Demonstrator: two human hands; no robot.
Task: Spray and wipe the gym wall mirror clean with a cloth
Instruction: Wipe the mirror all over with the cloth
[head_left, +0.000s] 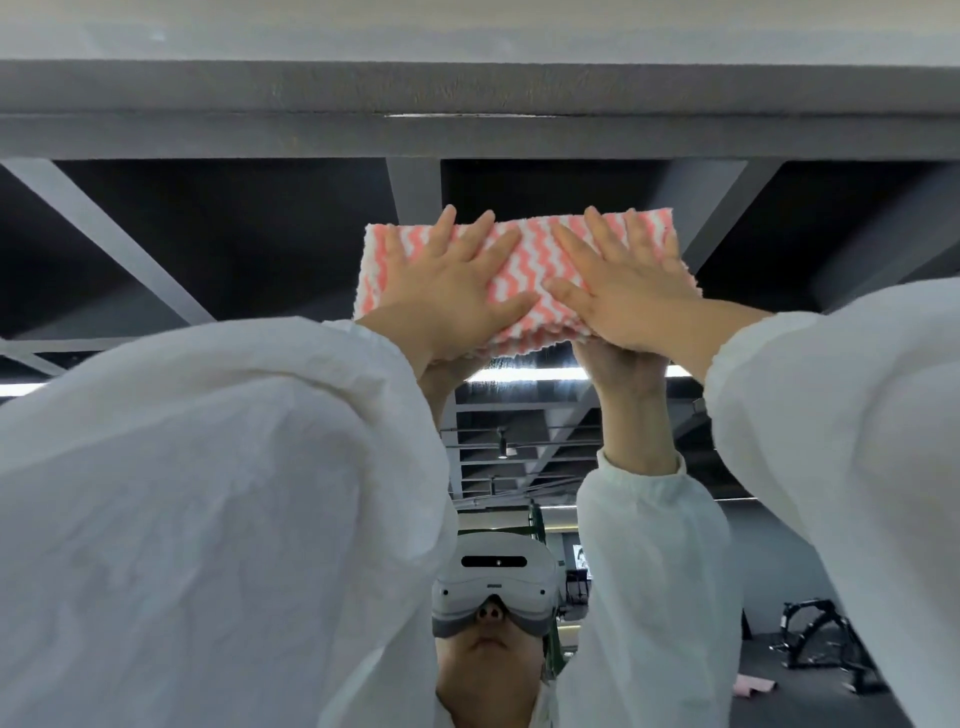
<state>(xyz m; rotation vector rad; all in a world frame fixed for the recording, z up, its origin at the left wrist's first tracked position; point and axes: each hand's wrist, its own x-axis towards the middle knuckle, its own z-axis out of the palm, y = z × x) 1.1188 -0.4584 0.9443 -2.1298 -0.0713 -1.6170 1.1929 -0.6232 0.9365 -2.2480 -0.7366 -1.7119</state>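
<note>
High up on the shiny mirror (779, 234), which shows dark roof beams, a long light and a gym machine (815, 644), one pink-and-white cloth (519, 270) is pressed flat by two hands, left hand (447, 291) and right hand (623, 291), fingers spread.

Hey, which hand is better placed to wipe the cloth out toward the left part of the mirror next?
Probably the left hand. It lies flat on the left half of the cloth, nearest that side of the mirror. The right hand presses the right half.
</note>
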